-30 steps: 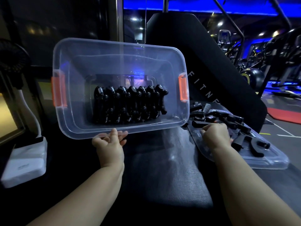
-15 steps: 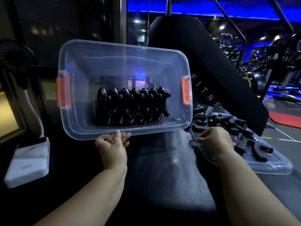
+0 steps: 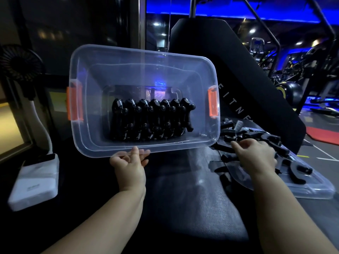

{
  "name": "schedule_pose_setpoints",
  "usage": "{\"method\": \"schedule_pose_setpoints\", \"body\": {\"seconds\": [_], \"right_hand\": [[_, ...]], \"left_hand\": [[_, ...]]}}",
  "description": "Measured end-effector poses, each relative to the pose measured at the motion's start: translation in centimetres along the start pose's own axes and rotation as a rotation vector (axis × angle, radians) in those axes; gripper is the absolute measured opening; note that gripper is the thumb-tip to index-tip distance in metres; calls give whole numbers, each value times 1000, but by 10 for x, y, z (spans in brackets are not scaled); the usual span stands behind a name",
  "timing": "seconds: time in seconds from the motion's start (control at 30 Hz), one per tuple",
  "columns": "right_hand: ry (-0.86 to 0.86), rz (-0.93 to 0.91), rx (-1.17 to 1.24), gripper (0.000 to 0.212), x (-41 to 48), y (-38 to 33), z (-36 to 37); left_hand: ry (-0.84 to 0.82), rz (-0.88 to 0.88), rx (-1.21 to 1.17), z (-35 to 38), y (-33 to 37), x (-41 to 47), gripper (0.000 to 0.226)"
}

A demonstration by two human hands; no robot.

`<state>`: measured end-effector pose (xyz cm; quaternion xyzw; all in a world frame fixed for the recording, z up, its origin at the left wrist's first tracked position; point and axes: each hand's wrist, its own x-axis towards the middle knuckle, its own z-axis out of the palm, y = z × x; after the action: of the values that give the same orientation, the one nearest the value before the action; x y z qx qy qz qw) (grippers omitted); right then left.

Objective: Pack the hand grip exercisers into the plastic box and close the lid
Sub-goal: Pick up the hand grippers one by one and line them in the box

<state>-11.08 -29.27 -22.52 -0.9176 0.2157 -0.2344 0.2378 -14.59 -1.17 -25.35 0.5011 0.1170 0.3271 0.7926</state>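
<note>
Now your left hand (image 3: 129, 165) is pinching the tilted plastic box (image 3: 145, 74) by one rim, risking spilling the packed exercisers (image 3: 152, 120); your right hand (image 3: 255, 156) is resting on loose exercisers (image 3: 297, 169), grip hidden.

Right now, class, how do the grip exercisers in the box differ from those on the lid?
The boxed exercisers stand packed in one tidy row in the plastic box; the loose exercisers lie scattered at mixed angles on the lid. The boxed exercisers are tilted up, the left hand gripping the box rim; the loose exercisers lie flat by the right hand. Both are black.
</note>
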Motion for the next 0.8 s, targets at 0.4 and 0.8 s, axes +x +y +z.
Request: {"method": "schedule_pose_setpoints", "body": {"seconds": [0.4, 0.8], "right_hand": [[-257, 176, -121, 107, 8, 10, -3], [-313, 13, 90, 106, -2, 1, 3]], "left_hand": [[-5, -12, -14, -1, 0, -1, 15], [0, -6, -10, -1, 0, -1, 19]]}}
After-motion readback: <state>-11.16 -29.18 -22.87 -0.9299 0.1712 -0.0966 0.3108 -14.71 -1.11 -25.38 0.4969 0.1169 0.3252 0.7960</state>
